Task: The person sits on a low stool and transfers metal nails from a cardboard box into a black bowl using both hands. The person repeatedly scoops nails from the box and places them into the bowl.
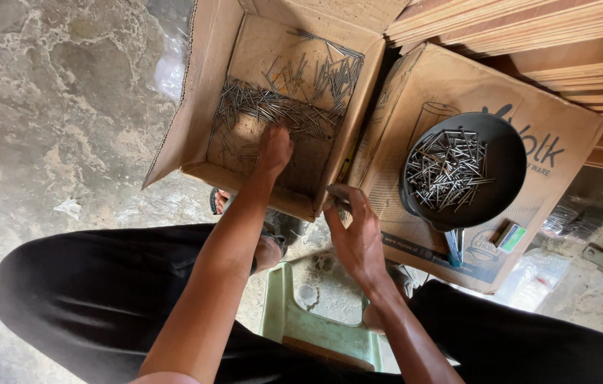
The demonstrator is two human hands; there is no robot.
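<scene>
In the open box (205, 92): left hand (273, 149) spread on loose nails (280, 110); right hand (358, 235) alongside, pinching a few nails.

— Where's the left hand (273, 149)?
— Down in the open cardboard box (205, 85), on the loose nails (273, 107).
— The right hand (357, 231)?
— Pinching a few nails beside the black pan (511, 171).

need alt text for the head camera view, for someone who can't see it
Seen from above, a seated person's left hand reaches into an open cardboard box of loose nails, while the right hand holds a few nails by the box edge. To the right, a dark pan holding more nails rests on flattened cardboard.
</scene>
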